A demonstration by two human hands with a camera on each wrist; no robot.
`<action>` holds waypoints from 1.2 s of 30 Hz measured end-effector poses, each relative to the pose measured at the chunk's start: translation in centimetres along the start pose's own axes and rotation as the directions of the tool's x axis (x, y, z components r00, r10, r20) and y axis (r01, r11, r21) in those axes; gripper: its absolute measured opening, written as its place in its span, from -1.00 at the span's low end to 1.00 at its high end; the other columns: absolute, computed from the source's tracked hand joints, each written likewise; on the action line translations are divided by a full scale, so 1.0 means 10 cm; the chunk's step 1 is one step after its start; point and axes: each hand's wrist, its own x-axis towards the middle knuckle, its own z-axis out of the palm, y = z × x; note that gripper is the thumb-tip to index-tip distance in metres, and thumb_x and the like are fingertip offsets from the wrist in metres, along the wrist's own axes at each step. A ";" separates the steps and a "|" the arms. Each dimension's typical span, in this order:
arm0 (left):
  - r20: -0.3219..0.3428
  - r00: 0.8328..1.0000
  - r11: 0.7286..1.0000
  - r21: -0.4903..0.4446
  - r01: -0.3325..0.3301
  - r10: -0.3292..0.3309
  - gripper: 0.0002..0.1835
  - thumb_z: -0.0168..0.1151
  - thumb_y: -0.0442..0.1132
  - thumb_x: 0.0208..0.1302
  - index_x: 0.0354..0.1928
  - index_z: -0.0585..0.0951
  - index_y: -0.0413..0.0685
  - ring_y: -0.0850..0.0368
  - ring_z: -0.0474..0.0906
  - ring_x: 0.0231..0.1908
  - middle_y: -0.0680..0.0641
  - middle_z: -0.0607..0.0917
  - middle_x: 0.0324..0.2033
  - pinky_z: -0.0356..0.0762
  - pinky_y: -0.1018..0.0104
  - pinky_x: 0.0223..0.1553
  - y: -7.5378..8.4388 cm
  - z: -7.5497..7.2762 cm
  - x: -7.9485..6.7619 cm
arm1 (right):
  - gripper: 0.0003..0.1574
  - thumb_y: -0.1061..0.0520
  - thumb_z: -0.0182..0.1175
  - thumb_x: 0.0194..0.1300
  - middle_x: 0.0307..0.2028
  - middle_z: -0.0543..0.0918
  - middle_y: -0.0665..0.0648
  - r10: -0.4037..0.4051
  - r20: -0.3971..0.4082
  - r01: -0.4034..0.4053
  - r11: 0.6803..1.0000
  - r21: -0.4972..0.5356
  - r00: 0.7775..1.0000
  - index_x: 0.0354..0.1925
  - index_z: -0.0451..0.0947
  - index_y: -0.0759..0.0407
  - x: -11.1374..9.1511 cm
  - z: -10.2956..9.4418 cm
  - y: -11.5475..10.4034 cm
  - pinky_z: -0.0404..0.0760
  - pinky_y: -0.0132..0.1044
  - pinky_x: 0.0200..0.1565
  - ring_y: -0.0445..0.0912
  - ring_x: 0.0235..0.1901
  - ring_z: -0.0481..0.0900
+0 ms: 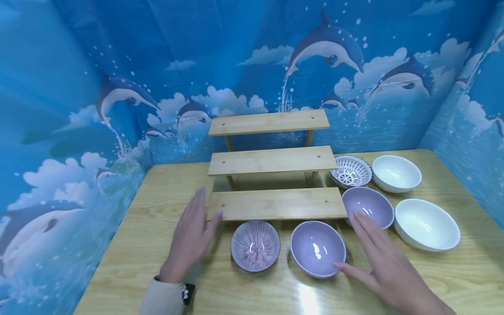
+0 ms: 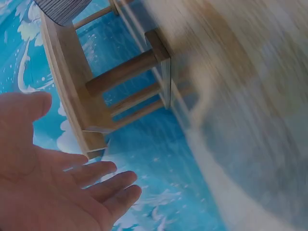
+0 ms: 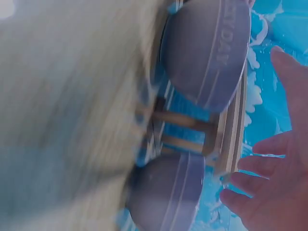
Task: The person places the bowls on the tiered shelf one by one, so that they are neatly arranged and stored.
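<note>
Wooden table [image 1: 130, 245] with six bowls [image 1: 318, 249], three shelf boards [image 1: 275, 204], two hands [image 1: 190, 238] [image 1: 387, 264]

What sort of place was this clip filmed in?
Probably a staged tabletop recording space: a dolphin-print backdrop surrounds the wood-grain table on several sides, with a three-tier wooden rack and six bowls.

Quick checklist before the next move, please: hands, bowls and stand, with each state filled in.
1. Left hand holds nothing: ok.
2. Right hand holds nothing: ok.
3. Streaked purple bowl upright: ok.
4. Three-tier wooden stand upright: ok.
5. Right hand off the front lavender bowl: cannot tell; they overlap in head view.
6. Farther lavender bowl fully visible in head view: not ok; right hand partly covers it.
</note>
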 end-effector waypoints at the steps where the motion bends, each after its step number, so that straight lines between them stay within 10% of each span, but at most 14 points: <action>1: 0.010 1.000 0.999 -0.032 0.022 -0.021 -0.10 -0.15 0.30 0.53 0.60 -0.07 -0.18 -0.26 -0.01 0.52 -0.24 -0.01 0.57 0.02 -0.24 0.47 -0.01 0.00 0.02 | 0.40 -0.26 0.52 0.04 0.56 0.09 0.24 0.002 0.012 -0.002 1.000 0.008 1.000 0.57 0.03 0.25 0.00 0.01 -0.02 -0.18 -0.43 0.51 0.09 0.53 0.06; 8: 0.107 0.985 0.945 -0.287 0.160 -0.134 -0.09 -0.10 0.33 0.49 0.62 -0.08 -0.02 -0.25 0.11 0.49 -0.22 0.10 0.55 0.11 -0.22 0.45 -0.07 0.06 0.13 | 0.42 -0.30 0.56 -0.03 0.50 0.25 0.25 -0.005 0.014 0.004 0.998 0.067 1.000 0.58 0.08 0.15 -0.02 0.10 -0.14 -0.11 -0.61 0.42 -0.07 0.50 0.15; 18: 0.200 0.952 0.748 -0.590 0.305 -0.231 -0.18 0.11 0.15 0.49 0.58 0.08 -0.08 -0.29 0.06 0.49 -0.29 0.07 0.55 0.06 -0.17 0.48 -0.05 0.23 0.31 | 0.43 -0.31 0.57 -0.04 0.50 0.27 0.15 0.071 0.077 -0.082 0.985 0.150 0.994 0.60 0.03 0.00 -0.03 0.19 -0.21 0.01 -0.66 0.30 -0.02 0.40 0.31; 25: 0.234 0.923 0.625 -0.681 0.380 -0.307 -0.23 0.17 0.07 0.47 0.56 0.14 -0.05 -0.28 -0.19 0.55 -0.23 -0.07 0.59 -0.16 -0.24 0.51 0.00 0.32 0.37 | 0.49 -0.30 0.58 -0.06 0.47 0.27 0.25 0.097 0.122 -0.126 0.960 0.252 0.988 0.61 -0.02 -0.01 -0.01 0.25 -0.22 0.50 0.27 0.12 0.20 0.32 0.39; 36: 0.270 0.908 0.592 -0.690 0.415 -0.321 -0.15 0.24 0.16 0.39 0.56 0.14 0.04 -0.24 -0.22 0.56 -0.19 -0.10 0.60 -0.17 -0.29 0.49 -0.03 0.36 0.39 | 0.62 -0.33 0.64 -0.20 0.40 0.29 0.38 0.191 0.180 -0.248 0.887 0.389 0.965 0.57 0.00 0.27 0.07 0.36 -0.22 0.40 0.48 0.12 0.31 0.30 0.34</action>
